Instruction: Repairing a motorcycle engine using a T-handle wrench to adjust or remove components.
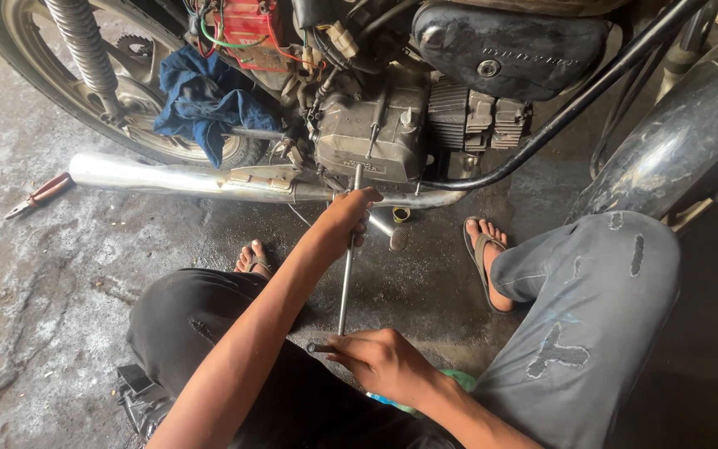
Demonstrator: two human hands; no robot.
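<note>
A person crouches on a stained concrete floor beside a motorcycle, both hands on a long metal T-handle wrench. Nearest the camera, the right hand has its fingers clamped around the wrench's short crossbar at the low end. The shaft's long axis runs nearly straight away from the person, tilted slightly right, its far tip pointing up at the underside of the engine. Partway along, the left hand has its fingers wrapped around the upper shaft, just below the engine case. Dark trousers cover the left knee, grey patched jeans the right, and sandalled feet flank the tool. A small brass-coloured ring lies on the wet floor just beyond the left hand. Behind it, the chrome exhaust pipe runs leftward under the engine. A blue rag hangs near the rear wheel, and red-handled pliers lie on the floor at far left.
</note>
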